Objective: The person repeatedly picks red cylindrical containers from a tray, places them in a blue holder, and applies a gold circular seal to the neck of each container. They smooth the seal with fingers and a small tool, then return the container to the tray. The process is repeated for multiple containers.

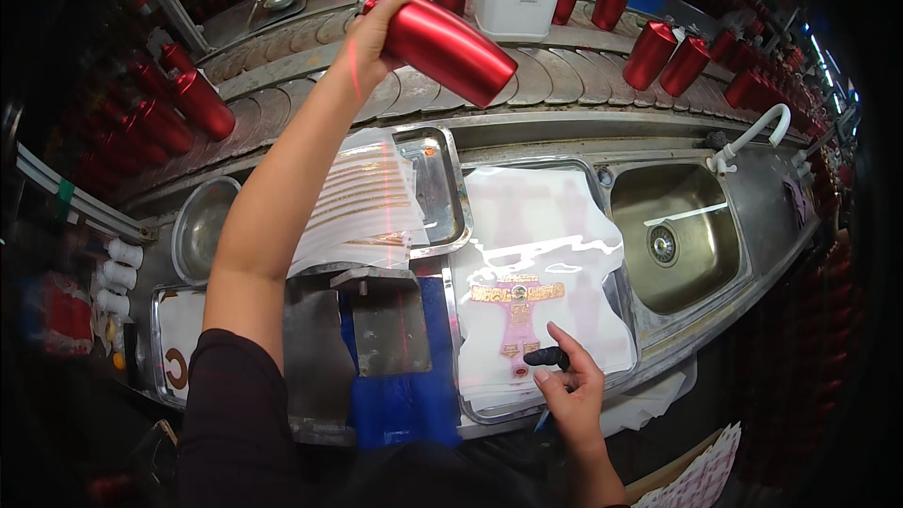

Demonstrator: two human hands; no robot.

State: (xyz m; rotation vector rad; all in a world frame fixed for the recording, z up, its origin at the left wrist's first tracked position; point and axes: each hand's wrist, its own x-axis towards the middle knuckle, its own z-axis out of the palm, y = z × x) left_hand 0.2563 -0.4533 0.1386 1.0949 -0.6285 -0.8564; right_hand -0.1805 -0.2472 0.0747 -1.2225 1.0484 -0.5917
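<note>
Left hand (372,38) grasps red bottle (442,47) over conveyor (564,66); right hand (569,390), unclenched, fingertips on wet decal sheet (527,310) in tray (451,320).

Satin red metal bottle (442,47), glossy wet film sheet (546,226) w/ gold decal, brushed steel sink (673,296), shiny steel tray (433,183).

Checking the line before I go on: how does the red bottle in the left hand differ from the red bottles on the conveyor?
The held red bottle is lifted off the belt and tilted with its base toward the camera, gripped near its neck by the left hand. The conveyor bottles stand on the belt, caps up, untouched. The held bottle is alone; the conveyor bottles form a row. Both share the same glossy red metal body.
</note>
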